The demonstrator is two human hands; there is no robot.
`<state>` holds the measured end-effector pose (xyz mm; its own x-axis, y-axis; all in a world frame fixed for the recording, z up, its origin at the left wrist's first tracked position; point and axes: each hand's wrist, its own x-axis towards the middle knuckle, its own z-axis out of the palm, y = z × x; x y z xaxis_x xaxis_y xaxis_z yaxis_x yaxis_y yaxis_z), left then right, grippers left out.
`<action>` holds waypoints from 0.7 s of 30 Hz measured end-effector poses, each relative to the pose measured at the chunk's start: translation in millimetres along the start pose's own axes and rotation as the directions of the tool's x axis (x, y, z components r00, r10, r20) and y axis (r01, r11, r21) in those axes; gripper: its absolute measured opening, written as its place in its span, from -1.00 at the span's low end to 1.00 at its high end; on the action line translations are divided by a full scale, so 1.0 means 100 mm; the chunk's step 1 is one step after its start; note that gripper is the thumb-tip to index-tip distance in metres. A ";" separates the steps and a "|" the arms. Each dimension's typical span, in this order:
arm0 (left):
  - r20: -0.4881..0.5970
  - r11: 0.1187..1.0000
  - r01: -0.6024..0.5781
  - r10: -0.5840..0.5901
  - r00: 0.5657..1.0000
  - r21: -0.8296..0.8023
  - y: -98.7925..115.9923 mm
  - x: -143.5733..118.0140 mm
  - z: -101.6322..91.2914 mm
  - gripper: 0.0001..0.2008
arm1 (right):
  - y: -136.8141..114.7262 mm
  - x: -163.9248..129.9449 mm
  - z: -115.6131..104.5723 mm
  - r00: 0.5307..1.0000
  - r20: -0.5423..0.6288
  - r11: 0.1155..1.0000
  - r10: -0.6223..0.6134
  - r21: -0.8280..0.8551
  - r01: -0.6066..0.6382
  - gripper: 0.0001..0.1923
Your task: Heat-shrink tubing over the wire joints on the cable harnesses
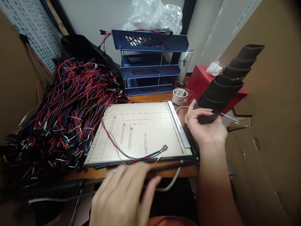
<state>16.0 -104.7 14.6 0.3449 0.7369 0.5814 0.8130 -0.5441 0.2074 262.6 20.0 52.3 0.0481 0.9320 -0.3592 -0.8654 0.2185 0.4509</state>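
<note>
My right hand (207,128) is closed around a black roll (218,91), drawn out into a stepped cone that points up and to the right. My left hand (124,194) hovers at the table's front edge, slightly blurred, its thumb apart from the fingers and nothing visible in it. Just beyond it, a thin wire harness (138,157) in red, blue and white lies across a paper cutter board (155,125). The harness's small dark connector is at its right end.
A big tangled heap of wire harnesses (77,94) covers the left side. Behind stand a blue tiered tray rack (150,70) and a paper cup (179,97). A red tissue box (199,78) is at the back right, beside cardboard (270,141).
</note>
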 end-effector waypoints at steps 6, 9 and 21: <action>0.141 0.999 -0.006 0.011 0.990 -0.035 -0.26 0.15 0.33 -0.62 | -0.03 0.08 -0.02 0.999 -0.031 0.999 0.014 0.036 -0.013 -0.26; 0.139 0.998 -0.004 0.014 0.990 -0.068 -0.28 0.12 0.40 -0.64 | -0.04 0.08 -0.02 0.998 -0.055 0.997 0.036 0.065 -0.033 -0.29; -0.023 0.992 -0.048 0.046 0.999 -0.119 -0.24 0.09 0.11 -0.79 | -0.17 0.07 -0.07 0.997 0.023 0.997 0.069 0.029 -0.069 -0.29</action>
<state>4.1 -80.9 6.2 0.3708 0.7018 0.6082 0.7336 -0.6229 0.2715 274.0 20.3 36.1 -0.0001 0.9511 -0.3090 -0.8516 0.1619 0.4986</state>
